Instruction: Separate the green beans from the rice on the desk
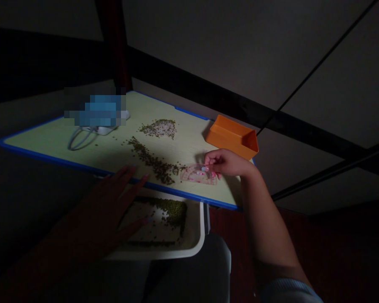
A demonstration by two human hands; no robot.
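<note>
My right hand (225, 162) pinches a clear, pink-marked protractor (194, 176) that lies on or just above the pale yellow board (189, 147). Left of the protractor, close to its end, runs a band of small dark beans or seeds (156, 165). Behind that band is a second pile (161, 128), mixed with pale grains. My left hand (120, 198) hangs in shadow over the board's near blue edge, fingers spread and holding nothing. Beneath it a white tub (196, 248) holds many small green beans (175, 210), heaped toward its far right corner.
An orange open box (232, 136) stands at the board's right end, behind my right hand. On the left lies a white device with a looped grey cable (78, 141), partly covered by a blurred blue patch. A wall with dark bands rises behind the board.
</note>
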